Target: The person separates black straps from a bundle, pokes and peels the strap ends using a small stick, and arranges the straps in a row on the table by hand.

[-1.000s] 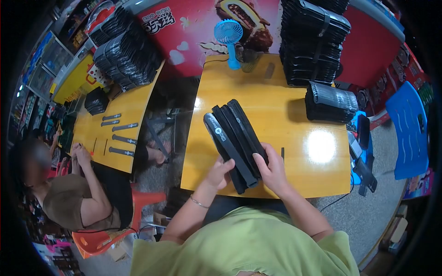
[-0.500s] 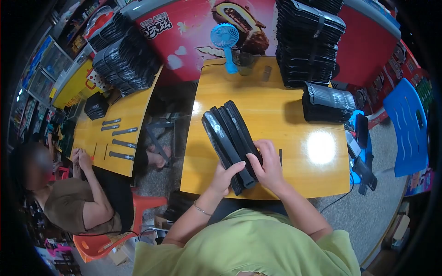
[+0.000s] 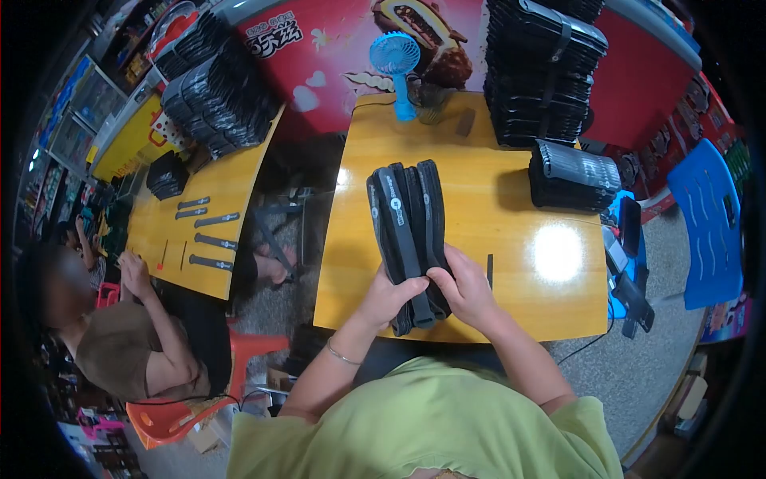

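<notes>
Between my hands is a thick bundle of black straps [image 3: 411,231], held upright above the near part of the yellow table [image 3: 351,271]. White print shows on some of the straps. My left hand [image 3: 391,299] grips the lower left side, its thumb lying across the front. From the lower right, my right hand [image 3: 467,291] closes on the same bundle, thumb against the front. My fingers behind the bundle are hidden. Just right of my right hand, a single thin black strip [image 3: 490,270] lies on the table.
A tall stack of black bundles [image 3: 542,80] and a shorter one [image 3: 573,176] stand at the back right, near a blue fan [image 3: 396,64]. At left, a seated co-worker [image 3: 132,343] works at another table [image 3: 199,279] with several straps [image 3: 215,241]. A blue chair [image 3: 706,223] stands right.
The bundle has turned from leaning left to nearly upright and shifted slightly right, both hands still on it. The co-worker's hands have moved a little left.
</notes>
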A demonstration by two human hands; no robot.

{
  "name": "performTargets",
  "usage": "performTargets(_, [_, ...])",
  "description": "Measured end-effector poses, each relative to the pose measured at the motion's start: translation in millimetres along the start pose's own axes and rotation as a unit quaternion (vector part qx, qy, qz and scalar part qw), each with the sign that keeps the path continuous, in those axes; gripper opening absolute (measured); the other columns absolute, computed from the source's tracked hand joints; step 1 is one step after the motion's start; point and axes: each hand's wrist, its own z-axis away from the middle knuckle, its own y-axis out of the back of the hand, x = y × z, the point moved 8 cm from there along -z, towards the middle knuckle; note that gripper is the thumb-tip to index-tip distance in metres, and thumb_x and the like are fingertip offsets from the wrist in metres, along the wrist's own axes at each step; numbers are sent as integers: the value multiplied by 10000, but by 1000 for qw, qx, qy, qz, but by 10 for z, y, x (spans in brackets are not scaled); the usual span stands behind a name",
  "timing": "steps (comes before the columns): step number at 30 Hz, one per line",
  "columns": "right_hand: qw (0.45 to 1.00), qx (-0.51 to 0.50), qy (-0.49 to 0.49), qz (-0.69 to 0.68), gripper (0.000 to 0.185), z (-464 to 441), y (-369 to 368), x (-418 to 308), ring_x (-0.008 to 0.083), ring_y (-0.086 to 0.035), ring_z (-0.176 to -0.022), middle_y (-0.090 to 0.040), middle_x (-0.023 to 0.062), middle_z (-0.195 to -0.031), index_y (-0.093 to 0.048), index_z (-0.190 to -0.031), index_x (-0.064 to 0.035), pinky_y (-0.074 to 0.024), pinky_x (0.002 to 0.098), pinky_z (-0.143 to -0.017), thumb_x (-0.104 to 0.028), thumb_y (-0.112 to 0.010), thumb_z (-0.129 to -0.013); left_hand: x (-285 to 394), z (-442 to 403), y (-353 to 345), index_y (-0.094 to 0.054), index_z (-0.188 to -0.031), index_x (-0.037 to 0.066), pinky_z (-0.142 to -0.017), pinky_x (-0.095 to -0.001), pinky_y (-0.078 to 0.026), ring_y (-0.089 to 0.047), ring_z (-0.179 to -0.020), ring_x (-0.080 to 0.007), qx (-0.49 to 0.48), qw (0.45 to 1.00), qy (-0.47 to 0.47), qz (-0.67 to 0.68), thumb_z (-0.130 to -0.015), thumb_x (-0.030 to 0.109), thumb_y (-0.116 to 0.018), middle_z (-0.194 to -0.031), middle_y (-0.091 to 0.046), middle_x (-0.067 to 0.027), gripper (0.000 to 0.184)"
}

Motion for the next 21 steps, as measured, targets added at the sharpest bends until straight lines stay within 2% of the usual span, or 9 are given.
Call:
performTargets(4, [993, -12, -65, -97, 303, -50, 24, 207, 283, -589, -905, -597, 173, -995, -523, -1152, 20, -454, 343, -804, -141, -516, -896, -53, -9, 25, -456, -1219, 28, -860, -310, -479, -577, -981, -159, 46, 996, 66, 42, -777, 20, -621, -1110, -573, -70, 472])
performTargets(7, [981, -4, -98, -169, 301, -27, 11, 375, 189, -579, -884, -603, 128, -991, -529, -1164, 15, -455, 309, -805, -156, -497, -918, -114, -27, 122, -461, -1199, 14, -830, -315, -501, -600, -950, -186, 58, 987, 72, 133, -797, 99, -619, -1067, -581, -93, 440])
performTargets(8, [983, -17, -91, -157, 310, -9, 12, 345, 141, -563, -855, -604, 94, -937, -528, -1166, 17, -457, 283, -795, -182, -479, -933, -134, -44, 159, -464, -1184, 1, -820, -320, -507, -606, -939, -201, 65, 986, 60, 144, -823, 152, -595, -1052, -582, -103, 413])
performTargets(11, [952, -118, -223, -172, 311, 108, -94, 441, 131, -566, -830, -605, 90, -887, -530, -1151, 24, -457, 269, -781, -191, -474, -933, -166, -47, 229, -457, -1184, -5, -829, -335, -507, -606, -942, -210, 75, 978, 61, 187, -838, 175, -572, -1062, -579, -109, 407])
performTargets(14, [957, -77, -228, -160, 306, 97, -39, 400, 167, -588, -822, -616, 107, -865, -531, -1137, 30, -462, 288, -777, -184, -478, -924, -167, 49, 118, -398, -1256, -14, -921, -363, -473, -577, -1035, -240, 25, 961, 91, 261, -860, 221, -567, -1134, -554, -137, 491])
performTargets(15, [968, -55, -196, -146, 307, 77, -14, 366, 167, -586, -834, -614, 105, -897, -524, -1145, 34, -460, 285, -780, -172, -467, -924, -177, 97, 66, -383, -1272, -16, -943, -368, -463, -566, -1060, -245, 4, 951, 100, 293, -863, 230, -570, -1154, -546, -140, 513])
performTargets(17, [984, -8, -130, -118, 311, 60, 28, 329, 168, -582, -859, -608, 100, -961, -512, -1160, 42, -457, 279, -787, -148, -443, -923, -250, 157, -35, -362, -1291, -14, -969, -380, -444, -542, -1101, -248, -24, 952, 75, 295, -869, 249, -572, -1185, -528, -141, 539])
performTargets(20, [997, -5, -61, -44, 317, 76, 21, 329, 183, -577, -905, -602, 130, -1017, -506, -1169, 45, -449, 288, -811, -120, -460, -903, -347, 180, -84, -344, -1306, -7, -990, -395, -426, -519, -1133, -246, -50, 961, 30, 270, -872, 266, -578, -1212, -511, -136, 564])
performTargets(21, [997, -10, -57, -54, 325, 74, 15, 311, 227, -583, -909, -600, 154, -1024, -513, -1168, 38, -453, 307, -812, -131, -489, -891, -347, 186, -79, -340, -1308, -5, -994, -399, -422, -514, -1139, -244, -54, 965, 13, 257, -871, 270, -580, -1218, -507, -134, 569])
